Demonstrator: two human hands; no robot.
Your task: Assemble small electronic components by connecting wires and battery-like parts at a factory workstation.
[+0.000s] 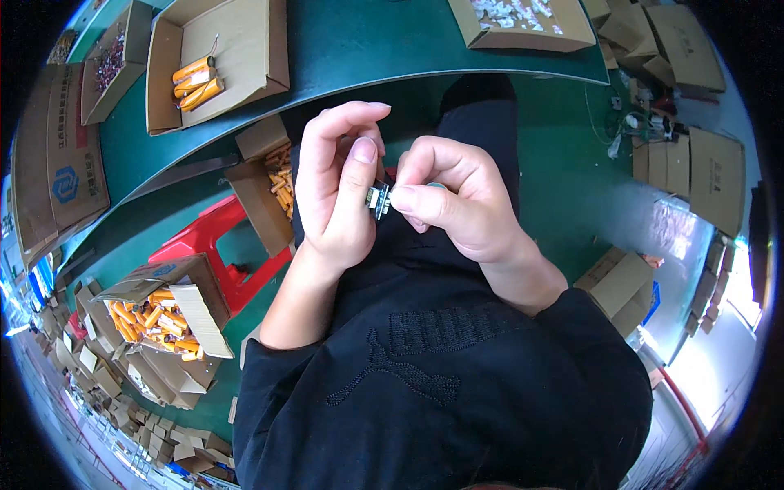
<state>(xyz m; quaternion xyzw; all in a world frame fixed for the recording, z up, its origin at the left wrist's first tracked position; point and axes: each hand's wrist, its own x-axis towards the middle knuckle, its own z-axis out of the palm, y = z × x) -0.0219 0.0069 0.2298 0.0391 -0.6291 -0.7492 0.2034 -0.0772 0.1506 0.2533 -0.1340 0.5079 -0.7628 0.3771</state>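
Note:
In front of my chest, my left hand point(339, 192) is closed with its thumb over a small circuit board point(378, 201) that carries pale parts. My right hand point(457, 196) pinches with thumb and forefinger right at the board's edge. What lies between those two fingertips is too small to make out. A bit of teal point(437, 186) shows by the curled fingers of the right hand; its kind is hidden.
On the green table point(359, 41) ahead stand a carton point(269, 41) with orange cylindrical battery packs point(198, 84), a box of small dark red parts point(110, 65) and a tray of white pieces point(518, 15). Lower left, a carton of orange cylinders point(153, 320) sits by a red stool point(216, 237).

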